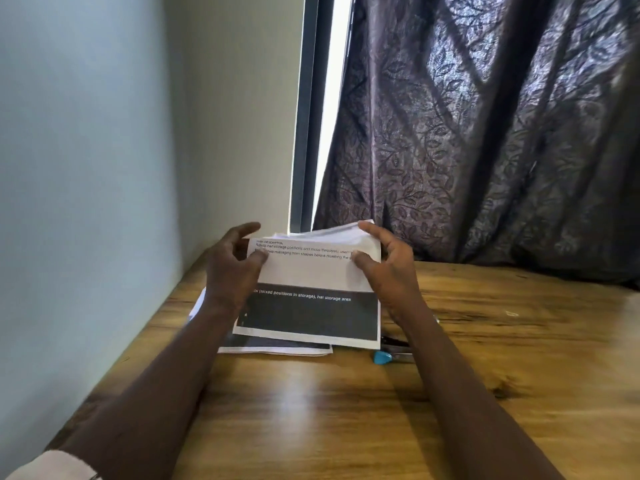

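A printed sheet of paper (pixel 311 275), white at the top with lines of text and a black band across its lower half, is held tilted above the table. My left hand (pixel 232 268) pinches its left edge with the thumb on the front. My right hand (pixel 384 265) pinches its right edge the same way. Further sheets show behind the top edge of the held one. More papers (pixel 277 348) lie flat on the wooden table (pixel 485 358) under it.
A stapler-like tool with a blue end (pixel 382 357) lies on the table just right of the papers, partly hidden by my right forearm. A wall stands at the left. A dark patterned curtain (pixel 485 133) hangs behind the table, beside a window frame.
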A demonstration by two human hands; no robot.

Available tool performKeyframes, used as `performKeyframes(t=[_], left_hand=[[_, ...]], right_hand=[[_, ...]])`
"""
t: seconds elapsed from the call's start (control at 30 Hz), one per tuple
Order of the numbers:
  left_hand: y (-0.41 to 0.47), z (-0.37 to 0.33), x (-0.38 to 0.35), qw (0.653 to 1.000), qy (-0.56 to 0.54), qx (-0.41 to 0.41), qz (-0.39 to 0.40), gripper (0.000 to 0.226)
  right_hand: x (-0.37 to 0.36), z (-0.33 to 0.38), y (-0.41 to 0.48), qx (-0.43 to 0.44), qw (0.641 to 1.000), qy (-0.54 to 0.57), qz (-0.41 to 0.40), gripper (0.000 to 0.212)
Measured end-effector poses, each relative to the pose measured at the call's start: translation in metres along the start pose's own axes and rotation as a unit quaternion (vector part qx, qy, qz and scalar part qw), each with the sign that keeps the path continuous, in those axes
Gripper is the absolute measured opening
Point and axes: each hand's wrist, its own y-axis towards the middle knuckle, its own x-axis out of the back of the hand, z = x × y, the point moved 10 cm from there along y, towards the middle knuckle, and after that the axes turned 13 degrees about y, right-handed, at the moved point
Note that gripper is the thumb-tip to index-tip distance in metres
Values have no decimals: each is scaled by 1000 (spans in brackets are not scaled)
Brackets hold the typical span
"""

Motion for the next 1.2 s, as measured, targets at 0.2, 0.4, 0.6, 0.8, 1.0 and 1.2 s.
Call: performKeyframes(t=[0.2,0.4,0.6,0.8,1.0,1.2], left_hand=[[-27,-60,-1,949,198,-222,-104,14],[-69,-115,-23,931,130,-329,-93,9],[-137,-151,-74,893,77,-442,46,8],[-190,-142,-138,835,110,-477,250,15],[-209,-123,-166,809,147,-454,343,27],[-227,-110,-190,754,253,-451,405,41]], right_hand=[[30,48,-37,202,947,-250,-10,30],[93,99,-85,324,886,-308,-123,18],[173,130,-138,339,870,-321,-159,27],[277,84,-150,102,949,-207,-215,49],[298,44,-156,-104,953,-114,-262,32],[243,36,-136,-63,887,-454,-56,46]])
